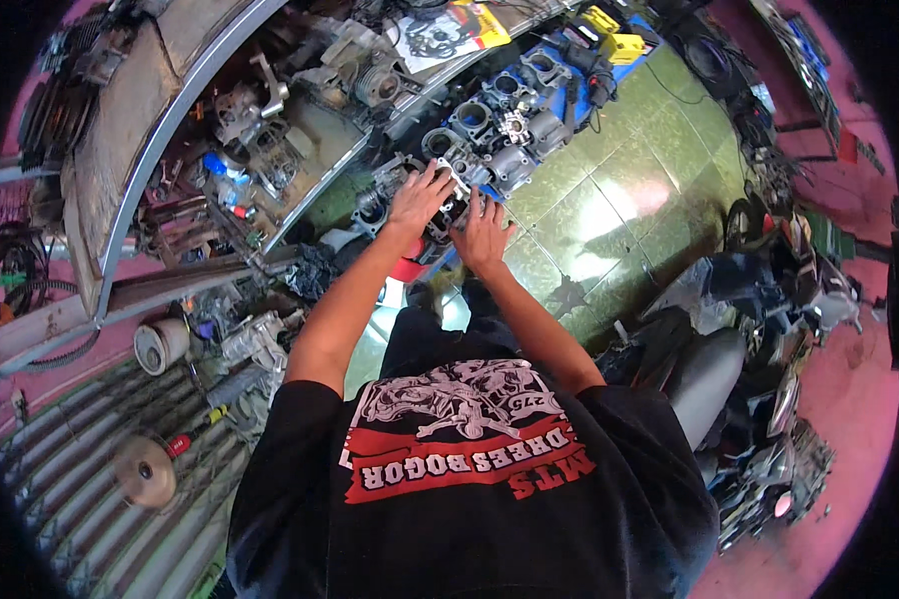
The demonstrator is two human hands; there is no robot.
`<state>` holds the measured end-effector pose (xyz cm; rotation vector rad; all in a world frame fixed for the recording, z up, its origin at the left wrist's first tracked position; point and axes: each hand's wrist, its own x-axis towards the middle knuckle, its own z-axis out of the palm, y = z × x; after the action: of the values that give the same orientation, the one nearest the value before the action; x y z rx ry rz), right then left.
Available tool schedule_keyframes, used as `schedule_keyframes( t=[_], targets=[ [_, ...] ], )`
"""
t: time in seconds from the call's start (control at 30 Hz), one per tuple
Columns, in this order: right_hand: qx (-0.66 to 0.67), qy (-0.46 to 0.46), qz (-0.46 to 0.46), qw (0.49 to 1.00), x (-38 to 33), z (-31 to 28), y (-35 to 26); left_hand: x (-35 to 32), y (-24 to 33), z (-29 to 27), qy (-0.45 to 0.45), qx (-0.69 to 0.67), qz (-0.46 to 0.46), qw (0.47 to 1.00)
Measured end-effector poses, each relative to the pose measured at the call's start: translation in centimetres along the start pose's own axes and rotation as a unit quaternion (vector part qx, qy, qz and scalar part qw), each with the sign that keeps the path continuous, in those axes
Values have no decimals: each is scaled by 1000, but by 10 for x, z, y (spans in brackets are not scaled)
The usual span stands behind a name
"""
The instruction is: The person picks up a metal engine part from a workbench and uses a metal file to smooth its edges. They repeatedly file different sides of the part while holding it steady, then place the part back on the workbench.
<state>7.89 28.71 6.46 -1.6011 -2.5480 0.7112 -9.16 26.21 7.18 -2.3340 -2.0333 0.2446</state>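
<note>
At the far middle of the head view, both hands press down on a grey metal engine part [448, 190], and much of that part is hidden under the palms and fingers, so its full shape is hard to make out. Whether either hand actually clasps it cannot be told; no closed grip shows. The left hand [417, 200] lies flat with fingers spread and pointing far-right, its forearm running back toward the near left. The right hand [481, 235] lies just beside it, fingers also splayed and pointing away, touching the near edge of the part; its forearm slants back to the near right. Both arms are bare from black short sleeves, and the black shirt [469, 489] fills the near middle, covering whatever lies beneath it.

The engine part sits at the near end of a row of cylinder blocks [499, 120] with round bores, lined up on a blue strip that runs far-right along the edge of a green tiled floor [609, 200]. To the left, a cluttered surface [260, 150] carries more metal parts, too tangled to sort. A motorcycle [759, 399] stands at the right, bent by the lens and partly cut off.
</note>
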Motion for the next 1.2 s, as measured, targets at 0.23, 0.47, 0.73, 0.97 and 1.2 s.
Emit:
schedule_keyframes(
  t=[0.23, 0.47, 0.73, 0.97, 1.2],
  targets=[
    [-26, -24, -62, 997, 14, 14, 1, 15, -4, 2, -8, 15, 3, 1000],
    [-64, -9, -50, 997, 22, 22, -7, 21, -7, -4, -20, -10, 21, 1000],
    [-79, 7, -47, 996, 34, 15, -8, 16, -17, -12, -75, 4, 30, 997],
    [-101, 77, -101, 987, 34, -12, -24, -1, -31, -19, 16, -105, -42, 993],
    [-116, 105, -118, 981, 23, -20, -29, -24, -20, -26, 71, -135, -78, 985]
  ],
)
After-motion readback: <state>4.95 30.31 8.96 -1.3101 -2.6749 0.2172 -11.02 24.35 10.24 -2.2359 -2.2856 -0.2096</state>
